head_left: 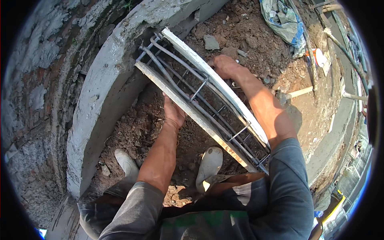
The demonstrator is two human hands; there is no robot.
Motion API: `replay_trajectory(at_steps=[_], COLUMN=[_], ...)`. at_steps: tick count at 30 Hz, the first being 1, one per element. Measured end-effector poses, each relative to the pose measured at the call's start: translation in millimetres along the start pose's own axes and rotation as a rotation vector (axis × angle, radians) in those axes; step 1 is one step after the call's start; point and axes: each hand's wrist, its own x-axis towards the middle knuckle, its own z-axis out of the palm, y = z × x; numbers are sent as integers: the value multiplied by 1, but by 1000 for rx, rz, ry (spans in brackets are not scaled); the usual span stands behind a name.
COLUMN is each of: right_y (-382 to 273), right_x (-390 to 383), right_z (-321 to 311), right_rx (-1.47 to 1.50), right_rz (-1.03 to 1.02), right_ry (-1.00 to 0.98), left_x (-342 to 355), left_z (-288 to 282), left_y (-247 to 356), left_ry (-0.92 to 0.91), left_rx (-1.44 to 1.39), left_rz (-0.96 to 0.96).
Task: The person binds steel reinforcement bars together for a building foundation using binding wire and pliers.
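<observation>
A long steel rebar cage (199, 91) lies between two narrow boards that run from the far left to the near right. My right hand (227, 67) is on the outer side of the whitish far board (188, 53), its fingers curled against it and partly hidden. From the other side, my left hand (174, 112) holds the near board (190, 110), its fingertips passing out of sight under it. The far ends of the cage and boards meet a grey concrete beam (96, 90).
Loose brown soil (244, 34) with stones surrounds the boards. My pale boots (210, 166) stand on the soil close to the near board. At upper right lie a torn sack (282, 24), an orange and white container (319, 58) and wooden sticks (300, 93). A rough brick wall (38, 80) rises at left.
</observation>
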Motion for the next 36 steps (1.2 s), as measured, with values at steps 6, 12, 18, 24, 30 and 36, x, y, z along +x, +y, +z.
replay_trajectory(at_steps=[6,12,18,24,30,36], right_y=[5,-7,5,-14,-9,9], right_x=[7,-28,-27,-14,-26,-40], right_z=[10,-20,-13,-5,2,-2], right_rx=[21,-110,-138,-28,-38,-33], right_rz=[72,132,25,59,121,160], right_ry=[-23,11,197,163,158,218], left_x=[-20,-16,-14,-11,6,5], left_z=[15,10,12,5,-14,-12], left_y=[5,3,6,5,11,18], left_ry=[-11,12,-30,-33,-47,-51], left_rx=[74,45,79,45,97,182], left_rz=[-43,3,-37,17,26,-19])
